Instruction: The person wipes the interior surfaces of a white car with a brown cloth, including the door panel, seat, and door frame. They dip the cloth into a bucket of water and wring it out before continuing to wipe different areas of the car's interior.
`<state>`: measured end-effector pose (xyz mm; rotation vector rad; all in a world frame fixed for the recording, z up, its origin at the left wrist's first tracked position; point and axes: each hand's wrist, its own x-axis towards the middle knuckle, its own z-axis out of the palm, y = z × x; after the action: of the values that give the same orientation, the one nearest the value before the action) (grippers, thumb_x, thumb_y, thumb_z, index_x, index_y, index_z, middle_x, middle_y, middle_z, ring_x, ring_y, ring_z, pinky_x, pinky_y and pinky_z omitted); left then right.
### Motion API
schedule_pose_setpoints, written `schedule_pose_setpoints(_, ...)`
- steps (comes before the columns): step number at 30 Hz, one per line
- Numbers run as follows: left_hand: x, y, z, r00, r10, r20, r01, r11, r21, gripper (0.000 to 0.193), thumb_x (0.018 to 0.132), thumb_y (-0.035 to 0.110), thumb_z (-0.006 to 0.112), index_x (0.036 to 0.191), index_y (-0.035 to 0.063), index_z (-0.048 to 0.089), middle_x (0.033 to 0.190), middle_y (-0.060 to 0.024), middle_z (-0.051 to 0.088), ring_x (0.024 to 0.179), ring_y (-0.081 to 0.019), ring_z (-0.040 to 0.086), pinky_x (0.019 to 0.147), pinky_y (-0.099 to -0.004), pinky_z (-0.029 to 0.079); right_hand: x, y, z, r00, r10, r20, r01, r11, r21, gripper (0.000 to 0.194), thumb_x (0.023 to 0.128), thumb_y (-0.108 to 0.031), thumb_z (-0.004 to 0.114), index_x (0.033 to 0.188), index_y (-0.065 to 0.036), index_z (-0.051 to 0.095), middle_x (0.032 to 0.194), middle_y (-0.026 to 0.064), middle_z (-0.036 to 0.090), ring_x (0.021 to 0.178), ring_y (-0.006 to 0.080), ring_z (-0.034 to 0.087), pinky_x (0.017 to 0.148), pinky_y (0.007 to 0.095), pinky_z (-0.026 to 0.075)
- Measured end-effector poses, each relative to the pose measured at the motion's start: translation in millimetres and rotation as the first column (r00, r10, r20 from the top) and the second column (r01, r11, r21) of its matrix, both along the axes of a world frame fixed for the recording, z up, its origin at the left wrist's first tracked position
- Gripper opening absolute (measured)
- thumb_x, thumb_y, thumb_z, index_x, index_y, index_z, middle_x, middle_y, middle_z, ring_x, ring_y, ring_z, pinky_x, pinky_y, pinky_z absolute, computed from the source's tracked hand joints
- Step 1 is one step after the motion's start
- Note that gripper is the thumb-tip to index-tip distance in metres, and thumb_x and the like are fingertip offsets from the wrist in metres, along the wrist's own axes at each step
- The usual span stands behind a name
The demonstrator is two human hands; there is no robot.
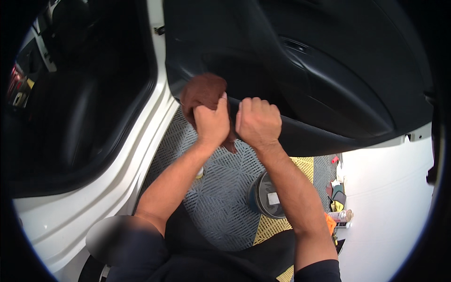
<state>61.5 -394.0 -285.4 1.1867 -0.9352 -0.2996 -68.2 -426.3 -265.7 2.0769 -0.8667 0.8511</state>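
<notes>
My left hand (pixel 212 121) grips a bunched brown cloth (pixel 204 92), which lies against the lower corner of a black car door panel (pixel 317 105). A loose end of the cloth hangs down behind my wrist. Close on its right, my right hand (pixel 260 121) rests at the panel's lower edge with its fingers curled over; whether they hold the edge is hidden. The panel is the inner side of an open door, with a storage pocket and an armrest above my hands.
At left stand the white door sill (pixel 141 141) and dark car interior. A lidded round bucket (pixel 262 197) stands on the grey and yellow grated floor (pixel 225 197). Spray cans (pixel 343 215), an orange cloth (pixel 330 222) and other items lie at right by a white surface.
</notes>
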Motion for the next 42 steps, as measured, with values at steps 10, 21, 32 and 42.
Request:
schedule_pose_setpoints(10,17.2,-43.7,29.5,0.564,0.298,0.770,-0.307,0.941,-0.140,0.039,0.101,0.033,0.060,0.116,0.0009,0.076,0.106,-0.0293,0.074,0.106,-0.0474,0.071,0.098,-0.0527,0.052,-75.0,33.2,21.9,0.826,0.564,-0.001,-0.497,0.729,0.471,0.047,0.080,-0.013,0.070,0.123,0.005,0.065,0.136,0.0272,0.061,0.130,0.0440,0.060,0.119,0.0581,0.043)
schedule_pose_setpoints(21,-58.5,29.6,73.2,0.732,-0.642,0.228,0.511,0.738,0.440,0.041,0.092,0.040,0.072,0.102,0.0001,0.076,0.089,-0.0228,0.074,0.090,-0.0412,0.074,0.086,-0.0518,0.056,-128.1,182.6,85.1,0.832,-0.285,0.477,-0.367,0.362,0.857,0.025,0.098,0.006,0.057,0.120,0.001,0.069,0.121,0.0178,0.071,0.106,0.0311,0.071,0.094,0.0388,0.057)
schedule_pose_setpoints(32,91.7,58.8,80.0,0.781,0.011,-0.624,0.292,0.877,0.381,0.044,0.086,-0.005,0.057,0.130,-0.0085,0.062,0.126,-0.0137,0.070,0.115,-0.0237,0.068,0.100,-0.0358,0.053,-67.1,198.2,135.0,0.388,-0.837,0.385,-0.659,0.040,0.751,0.030,0.108,-0.005,0.056,0.136,0.004,0.063,0.127,0.0148,0.071,0.120,0.0239,0.068,0.106,0.0370,0.053)
schedule_pose_setpoints(42,46.6,102.3,248.7,0.056,-0.968,0.246,0.158,0.252,0.955,0.042,0.097,0.032,0.061,0.120,0.0002,0.077,0.139,-0.0386,0.064,0.103,-0.0484,0.076,0.081,-0.0573,0.063,39.1,197.3,106.3,0.119,-0.888,0.444,-0.932,0.054,0.358,0.057,0.105,-0.023,0.056,0.157,-0.003,0.045,0.155,0.0221,0.053,0.138,0.0345,0.054,0.117,0.0491,0.044)
